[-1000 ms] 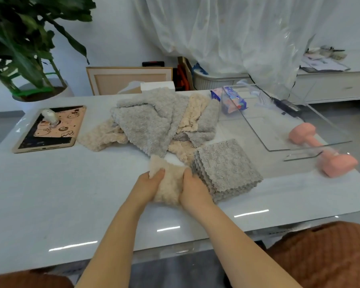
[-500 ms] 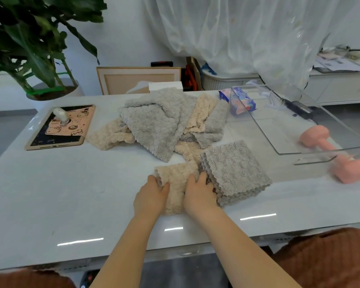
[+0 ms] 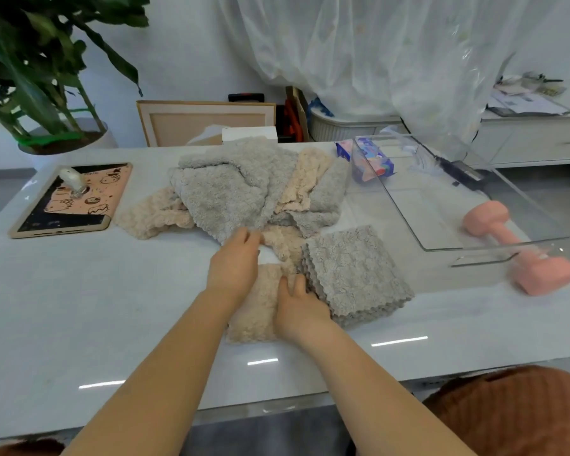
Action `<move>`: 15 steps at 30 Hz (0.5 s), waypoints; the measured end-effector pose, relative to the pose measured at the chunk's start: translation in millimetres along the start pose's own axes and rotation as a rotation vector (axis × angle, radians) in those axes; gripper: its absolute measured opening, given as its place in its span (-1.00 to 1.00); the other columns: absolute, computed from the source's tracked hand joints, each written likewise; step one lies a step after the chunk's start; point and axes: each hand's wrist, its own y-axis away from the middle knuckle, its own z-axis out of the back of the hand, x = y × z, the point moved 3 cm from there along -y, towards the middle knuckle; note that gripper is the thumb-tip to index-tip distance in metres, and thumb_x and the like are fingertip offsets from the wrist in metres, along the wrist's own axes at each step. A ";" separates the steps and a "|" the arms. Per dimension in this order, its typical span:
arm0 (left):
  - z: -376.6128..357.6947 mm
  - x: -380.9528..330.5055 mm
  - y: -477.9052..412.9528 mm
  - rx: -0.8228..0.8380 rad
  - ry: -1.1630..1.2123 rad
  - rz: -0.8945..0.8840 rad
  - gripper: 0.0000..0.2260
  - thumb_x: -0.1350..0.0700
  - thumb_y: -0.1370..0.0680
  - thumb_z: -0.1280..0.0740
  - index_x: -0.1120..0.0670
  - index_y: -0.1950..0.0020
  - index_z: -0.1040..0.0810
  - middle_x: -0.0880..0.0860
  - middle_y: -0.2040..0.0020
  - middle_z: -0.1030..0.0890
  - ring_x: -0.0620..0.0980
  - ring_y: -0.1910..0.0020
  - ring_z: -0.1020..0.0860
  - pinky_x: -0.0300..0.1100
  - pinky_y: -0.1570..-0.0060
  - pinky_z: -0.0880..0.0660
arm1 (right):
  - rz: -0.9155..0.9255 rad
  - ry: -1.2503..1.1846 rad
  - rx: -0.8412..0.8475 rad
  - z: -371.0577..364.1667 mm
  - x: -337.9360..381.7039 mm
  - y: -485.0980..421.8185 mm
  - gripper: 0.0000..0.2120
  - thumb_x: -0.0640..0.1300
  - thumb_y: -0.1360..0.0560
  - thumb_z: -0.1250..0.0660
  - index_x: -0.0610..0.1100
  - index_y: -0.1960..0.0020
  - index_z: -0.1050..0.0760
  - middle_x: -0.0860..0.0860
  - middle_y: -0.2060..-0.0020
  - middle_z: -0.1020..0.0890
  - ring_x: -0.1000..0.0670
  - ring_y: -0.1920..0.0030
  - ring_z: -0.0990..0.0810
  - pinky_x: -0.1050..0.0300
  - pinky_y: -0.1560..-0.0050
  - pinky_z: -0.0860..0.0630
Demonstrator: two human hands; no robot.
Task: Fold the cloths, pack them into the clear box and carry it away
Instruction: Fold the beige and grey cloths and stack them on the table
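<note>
**Head view: folding under way, packing not begun**

Nearest on the bench [image 3: 79,307], a folded beige cloth [image 3: 247,320] is pressed flat by the right grip [image 3: 301,311], with fingers straight and nothing clasped. Just beside it a stack of folded grey cloths [image 3: 352,271] is set. The left grip [image 3: 234,264] is stretched, loosely open, to the edge of the unfolded pile [image 3: 231,192]. Farther right the clear box [image 3: 425,209] is seen without cloths. Another cloth is probably to be drawn out next, singly, without the pile being dragged.
</note>
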 end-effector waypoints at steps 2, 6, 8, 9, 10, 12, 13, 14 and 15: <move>-13.0 -15.2 -20.2 0.116 -0.077 -0.157 -0.54 0.31 -0.49 -0.26 0.02 -0.36 -0.38 0.09 -0.18 -0.37 0.10 -0.07 -0.44 -0.06 0.22 -0.44 | 0.014 0.020 -0.003 -2.6 -2.0 -0.7 -0.33 -0.14 -0.58 -0.08 -0.13 -0.56 0.21 -0.15 -0.51 0.12 -0.23 -0.36 -0.30 -0.05 -0.30 -0.32; -30.0 -24.2 -47.7 0.274 -0.258 -0.244 -0.57 0.20 -0.50 -0.31 -0.03 -0.35 -0.38 0.11 -0.28 -0.27 0.12 -0.28 -0.29 0.00 -0.04 -0.40 | 0.041 0.053 -0.025 -6.7 -4.3 -0.5 -0.34 -0.06 -0.61 -0.06 -0.14 -0.56 0.22 -0.15 -0.51 0.12 -0.22 -0.35 -0.32 -0.06 -0.27 -0.35; -35.3 -18.0 -54.0 0.302 -0.314 -0.205 -0.69 0.03 -0.52 -0.34 0.05 -0.24 -0.44 0.12 -0.27 -0.29 0.12 -0.29 -0.30 0.00 -0.06 -0.38 | 0.049 0.062 -0.039 -7.6 -4.4 -0.5 -0.32 -0.04 -0.60 -0.08 -0.15 -0.56 0.23 -0.15 -0.51 0.12 -0.23 -0.34 -0.32 -0.06 -0.25 -0.37; -35.8 -13.3 -55.5 0.273 -0.311 -0.168 -0.70 0.00 -0.52 -0.34 0.09 -0.20 -0.46 0.13 -0.25 -0.32 0.13 -0.26 -0.33 -0.02 -0.01 -0.37 | 0.053 0.059 -0.036 -8.7 -4.0 -0.4 -0.30 -0.03 -0.59 -0.09 -0.15 -0.56 0.23 -0.15 -0.51 0.12 -0.23 -0.35 -0.32 -0.06 -0.25 -0.36; -32.3 -9.3 -56.0 0.201 -0.280 -0.131 -0.74 0.04 -0.53 -0.32 0.14 -0.15 -0.48 0.15 -0.21 -0.35 0.15 -0.21 -0.37 -0.03 0.06 -0.37 | 0.054 0.054 -0.033 -8.6 -4.0 -0.2 -0.29 -0.03 -0.59 -0.10 -0.15 -0.56 0.24 -0.15 -0.51 0.12 -0.23 -0.35 -0.31 -0.06 -0.25 -0.36; -17.1 -3.2 -56.2 -0.025 -0.150 -0.085 -0.87 0.19 -0.52 -0.28 0.22 -0.03 -0.50 0.19 -0.08 -0.42 0.19 -0.05 -0.43 -0.01 0.20 -0.40 | 0.049 0.054 -0.024 -7.6 -4.0 -0.5 -0.27 0.00 -0.58 -0.11 -0.15 -0.56 0.25 -0.14 -0.51 0.12 -0.23 -0.38 -0.27 -0.07 -0.25 -0.37; -5.4 0.1 -55.5 -0.127 -0.061 -0.076 -0.93 0.24 -0.52 -0.27 0.23 0.04 -0.49 0.19 -0.02 -0.43 0.18 0.03 -0.43 0.00 0.23 -0.41 | 0.044 0.056 -0.017 -7.5 -3.2 -0.6 -0.26 0.01 -0.58 -0.12 -0.15 -0.56 0.25 -0.14 -0.51 0.12 -0.23 -0.39 -0.25 -0.07 -0.25 -0.37; 8.9 1.9 -55.5 -0.218 0.039 -0.074 -0.96 0.25 -0.52 -0.27 0.23 0.09 -0.47 0.18 0.02 -0.43 0.15 0.07 -0.42 0.00 0.22 -0.40 | 0.035 0.056 -0.013 -7.1 -2.9 -0.6 -0.26 0.01 -0.58 -0.12 -0.15 -0.56 0.25 -0.14 -0.51 0.13 -0.23 -0.40 -0.24 -0.09 -0.25 -0.36; 24.4 4.7 -55.7 -0.287 0.134 -0.067 -0.96 0.25 -0.52 -0.26 0.22 0.12 -0.46 0.15 0.05 -0.43 0.12 0.08 -0.40 -0.03 0.19 -0.38 | 0.026 0.055 -0.009 -6.7 -1.5 -0.3 -0.27 0.00 -0.58 -0.11 -0.15 -0.56 0.25 -0.14 -0.51 0.14 -0.24 -0.41 -0.23 -0.10 -0.26 -0.36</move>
